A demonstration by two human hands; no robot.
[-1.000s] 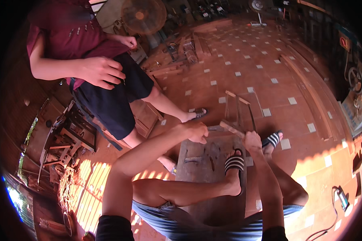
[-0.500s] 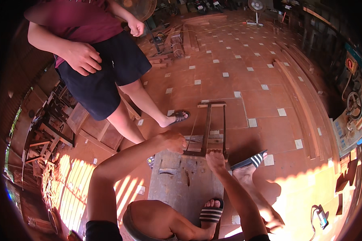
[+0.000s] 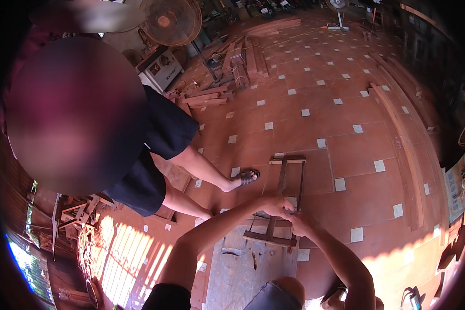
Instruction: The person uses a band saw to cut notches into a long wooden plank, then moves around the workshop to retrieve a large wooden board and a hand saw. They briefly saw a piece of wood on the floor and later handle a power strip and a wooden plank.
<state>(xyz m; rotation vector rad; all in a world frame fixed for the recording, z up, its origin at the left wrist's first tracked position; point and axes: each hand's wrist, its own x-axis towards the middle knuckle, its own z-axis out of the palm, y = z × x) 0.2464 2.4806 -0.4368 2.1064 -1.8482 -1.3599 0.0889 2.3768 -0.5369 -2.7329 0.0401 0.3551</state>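
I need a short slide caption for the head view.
Both hands, left hand and right hand, grip a wooden frame.

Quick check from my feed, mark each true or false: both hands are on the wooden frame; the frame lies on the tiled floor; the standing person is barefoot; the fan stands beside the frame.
1. Both hands are on the wooden frame: true, left hand and right hand meet at its near end.
2. The frame lies wholly on the tiled floor: false, its near end rests on a grey slab.
3. The standing person is barefoot: false, a sandal shows.
4. The fan stands beside the frame: false, far off.
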